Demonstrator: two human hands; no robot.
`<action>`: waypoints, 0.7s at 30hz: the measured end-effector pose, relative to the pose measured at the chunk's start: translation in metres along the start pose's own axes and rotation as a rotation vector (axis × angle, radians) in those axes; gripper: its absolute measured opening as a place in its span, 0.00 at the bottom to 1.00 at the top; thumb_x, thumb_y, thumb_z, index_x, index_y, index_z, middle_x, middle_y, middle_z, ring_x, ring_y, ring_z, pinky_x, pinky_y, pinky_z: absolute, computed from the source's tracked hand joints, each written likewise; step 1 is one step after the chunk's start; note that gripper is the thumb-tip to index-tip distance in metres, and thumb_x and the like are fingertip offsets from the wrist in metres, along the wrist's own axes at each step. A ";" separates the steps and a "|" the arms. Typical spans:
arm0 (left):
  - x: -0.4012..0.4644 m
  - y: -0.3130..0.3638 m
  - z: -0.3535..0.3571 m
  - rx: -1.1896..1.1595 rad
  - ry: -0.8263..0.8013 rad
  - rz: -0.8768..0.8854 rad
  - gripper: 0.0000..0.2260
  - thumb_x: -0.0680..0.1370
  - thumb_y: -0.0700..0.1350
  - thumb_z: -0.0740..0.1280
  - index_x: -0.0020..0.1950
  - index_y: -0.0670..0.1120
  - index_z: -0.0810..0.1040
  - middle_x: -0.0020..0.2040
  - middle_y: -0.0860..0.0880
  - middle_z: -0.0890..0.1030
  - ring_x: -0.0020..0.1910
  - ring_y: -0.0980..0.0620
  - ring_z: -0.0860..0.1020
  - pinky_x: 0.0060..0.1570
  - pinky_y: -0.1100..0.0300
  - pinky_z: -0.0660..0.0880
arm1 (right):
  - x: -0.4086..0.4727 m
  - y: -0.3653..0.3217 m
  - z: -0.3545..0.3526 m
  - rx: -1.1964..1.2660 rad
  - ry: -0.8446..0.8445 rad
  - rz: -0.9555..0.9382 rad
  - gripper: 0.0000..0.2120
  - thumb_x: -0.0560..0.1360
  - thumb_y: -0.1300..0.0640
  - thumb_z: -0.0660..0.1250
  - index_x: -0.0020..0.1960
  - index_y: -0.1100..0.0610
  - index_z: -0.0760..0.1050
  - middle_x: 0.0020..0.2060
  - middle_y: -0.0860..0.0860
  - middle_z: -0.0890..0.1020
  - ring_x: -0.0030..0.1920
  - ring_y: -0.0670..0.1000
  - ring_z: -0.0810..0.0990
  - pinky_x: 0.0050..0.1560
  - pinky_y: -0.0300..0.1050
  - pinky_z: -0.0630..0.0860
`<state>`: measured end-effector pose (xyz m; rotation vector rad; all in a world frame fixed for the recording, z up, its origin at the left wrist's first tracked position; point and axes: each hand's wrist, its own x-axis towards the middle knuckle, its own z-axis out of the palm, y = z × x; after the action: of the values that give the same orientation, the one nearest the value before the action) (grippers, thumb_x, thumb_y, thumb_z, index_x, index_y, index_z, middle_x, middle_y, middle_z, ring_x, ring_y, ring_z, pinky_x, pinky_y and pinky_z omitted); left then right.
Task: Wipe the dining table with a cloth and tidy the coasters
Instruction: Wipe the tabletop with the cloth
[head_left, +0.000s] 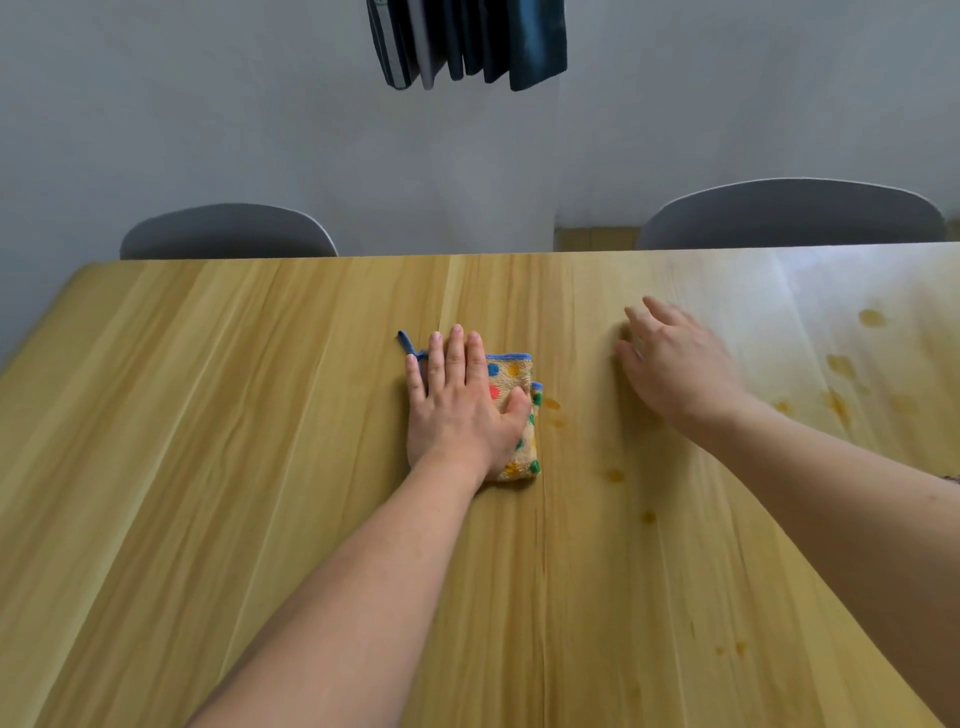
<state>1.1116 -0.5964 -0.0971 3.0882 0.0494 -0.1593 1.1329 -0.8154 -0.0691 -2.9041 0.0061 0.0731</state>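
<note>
A folded beige cloth (519, 410) with coloured dots and a blue hem lies near the middle of the wooden dining table (208, 441). My left hand (457, 405) presses flat on the cloth, fingers together and pointing away from me. My right hand (675, 364) hovers or rests on the bare wood to the right of the cloth, fingers spread, holding nothing; it looks slightly blurred. Orange-brown stains (836, 369) dot the table's right part, and smaller spots (615, 474) lie just right of the cloth. No coasters are in view.
Two grey chairs stand behind the far table edge, one at left (228, 234) and one at right (789, 215). A dark blue hanging object (467, 41) juts down from the top. A grey wall is behind.
</note>
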 end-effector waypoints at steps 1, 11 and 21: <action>0.004 0.000 -0.001 0.003 0.001 0.001 0.36 0.78 0.63 0.43 0.80 0.46 0.37 0.80 0.49 0.36 0.77 0.50 0.32 0.75 0.45 0.32 | 0.003 0.001 0.001 -0.006 0.003 -0.002 0.25 0.82 0.46 0.51 0.77 0.53 0.59 0.77 0.52 0.59 0.77 0.54 0.57 0.76 0.51 0.54; 0.062 0.009 -0.007 0.010 0.012 -0.009 0.36 0.79 0.63 0.44 0.80 0.46 0.39 0.81 0.48 0.38 0.78 0.49 0.34 0.75 0.45 0.34 | 0.021 0.014 0.012 -0.070 0.010 0.004 0.28 0.82 0.41 0.47 0.77 0.52 0.58 0.77 0.51 0.58 0.77 0.53 0.54 0.77 0.52 0.51; 0.115 0.016 -0.013 0.016 0.012 -0.012 0.35 0.79 0.63 0.44 0.81 0.45 0.41 0.81 0.48 0.40 0.79 0.48 0.36 0.76 0.44 0.35 | 0.020 0.017 0.022 -0.076 0.093 0.031 0.28 0.81 0.40 0.48 0.77 0.49 0.60 0.77 0.49 0.60 0.77 0.50 0.56 0.77 0.50 0.52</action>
<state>1.2280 -0.6086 -0.0954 3.1059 0.0667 -0.1425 1.1512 -0.8265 -0.0953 -2.9812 0.0662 -0.0578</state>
